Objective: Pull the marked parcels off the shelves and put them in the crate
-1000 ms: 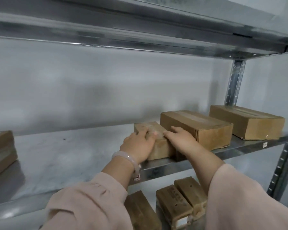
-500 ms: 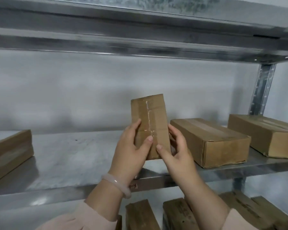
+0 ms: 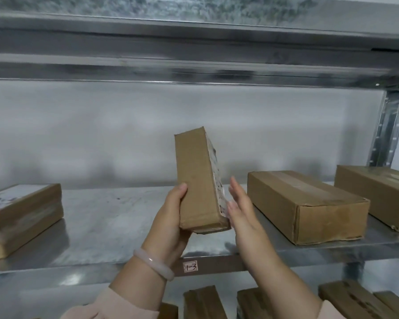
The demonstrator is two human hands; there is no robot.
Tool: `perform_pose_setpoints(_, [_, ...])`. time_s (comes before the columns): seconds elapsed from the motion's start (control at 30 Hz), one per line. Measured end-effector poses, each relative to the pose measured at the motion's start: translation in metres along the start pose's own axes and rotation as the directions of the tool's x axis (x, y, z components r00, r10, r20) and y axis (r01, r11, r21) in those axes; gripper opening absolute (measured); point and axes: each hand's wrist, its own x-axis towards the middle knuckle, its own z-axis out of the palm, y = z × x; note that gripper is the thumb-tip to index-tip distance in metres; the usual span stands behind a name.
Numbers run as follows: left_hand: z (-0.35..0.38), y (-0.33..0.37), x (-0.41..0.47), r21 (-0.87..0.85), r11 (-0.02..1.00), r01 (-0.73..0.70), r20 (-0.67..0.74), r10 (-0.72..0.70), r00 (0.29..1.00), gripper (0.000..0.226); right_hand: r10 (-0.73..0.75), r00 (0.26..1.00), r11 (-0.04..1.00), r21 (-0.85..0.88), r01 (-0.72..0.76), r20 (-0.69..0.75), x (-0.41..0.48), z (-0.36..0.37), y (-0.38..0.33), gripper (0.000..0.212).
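Cardboard, plain brown and a bit scuffed: that's the small parcel (image 3: 196, 180). It's stood up on end in the air above the front of the shelf (image 3: 124, 226), not touching it. The left hand (image 3: 171, 224) grips its lower end, thumb on the near face, and the other fingers are wrapped round the back where I can't see them. The right hand (image 3: 240, 206) holds nothing. Its fingers (image 3: 235, 187) are straight and loose, just beside the parcel's right face. Touching or barely off it? Too blurry to call.

That right face has a white printed label (image 3: 214, 171), which I can't read at this angle. The bottom corner looks a little crushed.

Handling-wise, one hand is carrying it by the end, so I'd guess it's light. The walls look stiff enough not to cave under a squeeze, and bare card isn't slippery. I'd clamp across the two broad faces, low or mid, and keep off the label.

The crate isn't in view. Two bigger boxes (image 3: 306, 206) lie flat on the shelf to the right, and another box (image 3: 23, 217) sits at the left.
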Motion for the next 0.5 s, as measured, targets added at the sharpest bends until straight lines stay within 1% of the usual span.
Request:
perform_pose_setpoints(0.03, [0.000, -0.001, -0.001, -0.013, 1.000, 0.027, -0.017, -0.027, 0.999, 0.048, 0.020, 0.999, 1.000, 0.014, -0.021, 0.035, 0.003, 0.000, 0.001, 0.041])
perform_pose_setpoints(0.07, [-0.001, -0.002, -0.001, 0.012, 1.000, 0.014, -0.041, -0.014, 0.999, 0.043, 0.023, 0.999, 1.000, 0.021, -0.024, 0.043, 0.005, 0.000, 0.003, 0.040])
perform_pose_setpoints(0.13, [-0.004, -0.002, 0.000, 0.184, 0.978, -0.098, -0.079, 0.115, 0.990, 0.031, 0.007, 1.000, 1.000, 0.021, -0.007, -0.016, 0.008, 0.000, 0.006, 0.041])
perform_pose_setpoints(0.17, [-0.008, -0.001, 0.001, 0.307, 0.938, -0.163, -0.104, 0.203, 0.974, 0.030, -0.005, 0.998, 1.000, -0.015, 0.004, -0.062, 0.010, -0.001, 0.009, 0.043])
perform_pose_setpoints(0.2, [-0.011, 0.002, 0.002, 0.422, 0.884, -0.203, -0.134, 0.282, 0.950, 0.034, -0.015, 0.995, 0.997, -0.074, 0.008, -0.094, 0.011, -0.001, 0.010, 0.045])
perform_pose_setpoints(0.23, [-0.013, 0.005, 0.003, 0.508, 0.834, -0.216, -0.146, 0.331, 0.932, 0.038, -0.012, 0.994, 0.991, -0.131, -0.002, -0.106, 0.014, -0.001, 0.011, 0.047])
perform_pose_setpoints(0.27, [-0.015, 0.007, 0.003, 0.560, 0.802, -0.208, -0.142, 0.340, 0.930, 0.040, 0.003, 0.995, 0.984, -0.175, -0.021, -0.104, 0.016, -0.001, 0.012, 0.049])
perform_pose_setpoints(0.33, [-0.016, 0.014, 0.000, 0.585, 0.800, -0.136, -0.120, 0.251, 0.961, 0.039, 0.029, 0.995, 0.972, -0.230, -0.052, -0.100, 0.022, 0.002, 0.011, 0.051])
perform_pose_setpoints(0.4, [-0.019, 0.021, -0.003, 0.598, 0.799, -0.060, -0.069, 0.126, 0.990, 0.047, 0.016, 0.994, 0.955, -0.292, -0.047, -0.109, 0.029, 0.006, 0.010, 0.051])
perform_pose_setpoints(0.43, [-0.021, 0.023, -0.003, 0.628, 0.777, -0.046, -0.049, 0.098, 0.994, 0.052, 0.014, 0.994, 0.948, -0.316, -0.047, -0.105, 0.032, 0.009, 0.009, 0.052])
perform_pose_setpoints(0.5, [-0.026, 0.027, -0.003, 0.707, 0.707, -0.014, -0.066, 0.086, 0.994, 0.056, 0.048, 0.996, 0.939, -0.336, -0.070, -0.072, 0.037, 0.013, 0.008, 0.053])
